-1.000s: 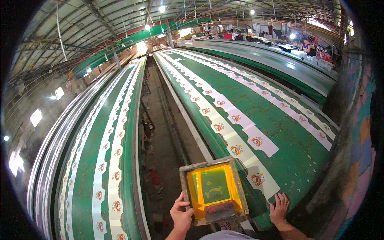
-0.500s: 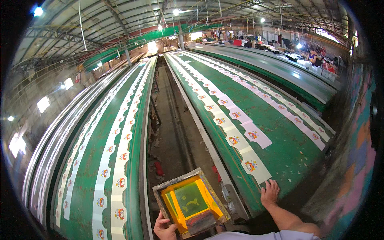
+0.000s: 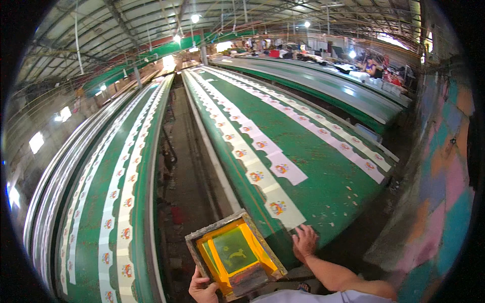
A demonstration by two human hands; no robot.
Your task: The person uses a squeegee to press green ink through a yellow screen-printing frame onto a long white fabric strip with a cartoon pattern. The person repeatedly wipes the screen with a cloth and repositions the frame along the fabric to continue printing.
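Observation:
My left hand [image 3: 203, 290] grips the near left corner of a screen-printing frame [image 3: 235, 252]. Its grey, worn rim surrounds a greenish mesh edged with orange-yellow tape. A dark, stained block [image 3: 248, 279], perhaps a squeegee, sits at the frame's near end. The frame is held tilted by the near left corner of a long green printing table [image 3: 331, 204]. At that table's near end, my right hand [image 3: 305, 242] rests with fingers spread, beside the tip of a cream fabric piece [image 3: 289, 214] with a small colourful print. Nothing shows in that hand.
Pink fabric pieces [image 3: 295, 175] lie in rows alongside. A second green table [image 3: 93, 242] with printed rows runs on the left, across a narrow aisle [image 3: 184, 177]. A paint-stained wall [image 3: 429, 202] stands at right. A person [image 3: 371, 66] is far back right.
My view has swung to the right, so the tables appear shifted left and more wall shows. My left hand still grips the frame; my right hand stays at the table's end.

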